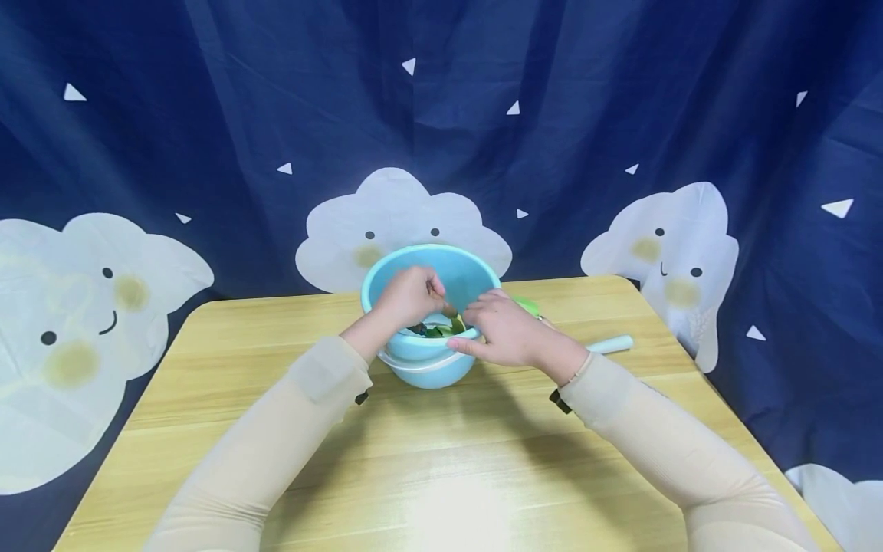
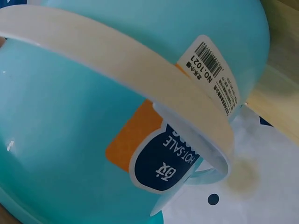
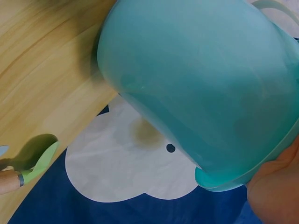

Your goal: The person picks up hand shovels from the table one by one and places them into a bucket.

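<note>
A light blue bucket [image 1: 431, 374] with a pale carrying handle [image 2: 117, 56] stands near the table's back edge. Green leaves [image 1: 441, 331] lie inside it, partly hidden by the hands. My left hand [image 1: 408, 297] reaches over the rim, fingers curled, and seems to pinch a brownish-green leaf [image 1: 450, 311]; its fingertips are partly hidden. At the right side of the rim, my right hand [image 1: 507, 331] grips the bucket, thumb outside and fingers over the edge. The right wrist view catches part of that right hand [image 3: 275, 186] against the rim.
Right of the bucket lies a small green trowel [image 3: 41, 161] with a wooden handle. A light blue tool handle [image 1: 612, 344] sticks out beyond the right forearm. Behind the wooden table [image 1: 441, 437] hangs a dark blue curtain [image 1: 469, 138] with clouds.
</note>
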Demonstrator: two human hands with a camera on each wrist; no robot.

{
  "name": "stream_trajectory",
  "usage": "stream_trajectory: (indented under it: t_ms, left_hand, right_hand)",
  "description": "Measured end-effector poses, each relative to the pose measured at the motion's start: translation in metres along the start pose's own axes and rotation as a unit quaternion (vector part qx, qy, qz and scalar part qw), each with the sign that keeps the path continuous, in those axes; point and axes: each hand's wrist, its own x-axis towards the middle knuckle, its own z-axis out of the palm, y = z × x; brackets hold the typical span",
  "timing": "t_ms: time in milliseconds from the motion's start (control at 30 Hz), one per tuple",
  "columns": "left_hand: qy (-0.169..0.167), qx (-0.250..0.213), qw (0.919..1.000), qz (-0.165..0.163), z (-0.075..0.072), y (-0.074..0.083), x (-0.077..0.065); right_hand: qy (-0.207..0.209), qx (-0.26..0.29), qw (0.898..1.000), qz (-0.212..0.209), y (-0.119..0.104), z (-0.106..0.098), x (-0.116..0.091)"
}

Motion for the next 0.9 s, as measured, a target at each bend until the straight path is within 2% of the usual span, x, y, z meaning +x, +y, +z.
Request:
stream_trajectory:
  t_ms: [267, 533, 733, 900]
  left_hand:
    - [-0.033, 0.046, 0.9981, -0.024, 0.0033, 0.0016, -0.0012]
    - [-0.076, 0.096, 0.9915, -0.042, 0.0058, 0.0018, -0.0018]
    - [-0.081, 0.140, 0.9855, -0.052, 0.0073, 0.0037, -0.0022]
    - [-0.086, 0.184, 0.9770, -0.063, 0.0063, 0.0083, -0.0049]
  right_hand:
    - [-0.002, -0.003, 1.000, 0.003, -0.0001, 0.0008, -0.0005]
    - [-0.007, 0.002, 1.000, 0.007, -0.0014, 0.0007, -0.0009]
    - [-0.007, 0.006, 1.000, 0.011, -0.0027, -0.0016, -0.0008]
    - [-0.008, 0.006, 1.000, 0.011, -0.0030, -0.0025, -0.0001]
